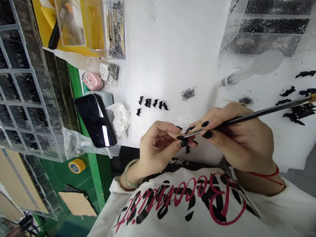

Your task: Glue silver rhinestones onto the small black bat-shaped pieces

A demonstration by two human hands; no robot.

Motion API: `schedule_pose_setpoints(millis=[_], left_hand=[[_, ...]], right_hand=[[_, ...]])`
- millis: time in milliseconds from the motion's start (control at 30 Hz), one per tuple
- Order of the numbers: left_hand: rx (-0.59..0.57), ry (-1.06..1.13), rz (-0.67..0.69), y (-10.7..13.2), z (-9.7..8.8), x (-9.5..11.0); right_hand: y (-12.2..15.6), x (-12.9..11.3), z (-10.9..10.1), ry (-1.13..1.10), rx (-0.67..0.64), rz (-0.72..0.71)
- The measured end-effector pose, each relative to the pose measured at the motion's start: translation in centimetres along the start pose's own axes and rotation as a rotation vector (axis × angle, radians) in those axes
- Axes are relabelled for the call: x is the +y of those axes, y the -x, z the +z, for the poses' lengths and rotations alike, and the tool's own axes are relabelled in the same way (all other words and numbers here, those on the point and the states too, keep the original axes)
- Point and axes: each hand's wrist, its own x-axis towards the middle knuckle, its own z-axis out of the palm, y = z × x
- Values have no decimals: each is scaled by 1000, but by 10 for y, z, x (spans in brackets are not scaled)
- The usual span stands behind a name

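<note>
My left hand (156, 146) is closed, thumb and fingertips pinching a small black piece (182, 138) in front of my chest. In my right hand (247, 141) is a slim dark-handled brush (259, 114), gripped like a pen. Its thin metal end meets the black piece or ends right beside it; the tip itself is too small to make out. Just beyond my hands, several small curved black pieces (148, 103) lie in short rows on the white table. A little pile of tiny shiny beads (188, 94) sits to their right.
On the left are a phone (95, 120), crumpled tissue (121, 119), a pink case (92, 80) and a clear box of sticks (115, 29). Rightward lie a second bead pile (246, 100), more black pieces (300, 110), a translucent bottle (256, 67) and a divided bead tray (271, 42).
</note>
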Motion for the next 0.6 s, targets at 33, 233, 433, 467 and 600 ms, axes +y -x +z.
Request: schedule_pose_setpoints(millis=[33, 233, 433, 467, 600], left_hand=[[-4, 6, -3, 0, -1, 0], [-15, 33, -44, 0, -3, -3], [20, 51, -59, 2, -4, -4], [24, 56, -61, 2, -5, -4], [37, 78, -76, 2, -5, -3]], right_hand=[[0, -1, 1, -19, 7, 7], [0, -3, 3, -201, -4, 46], [1, -1, 3, -203, 18, 109], [1, 0, 3, -194, 16, 114], [1, 2, 5, -164, 21, 124]])
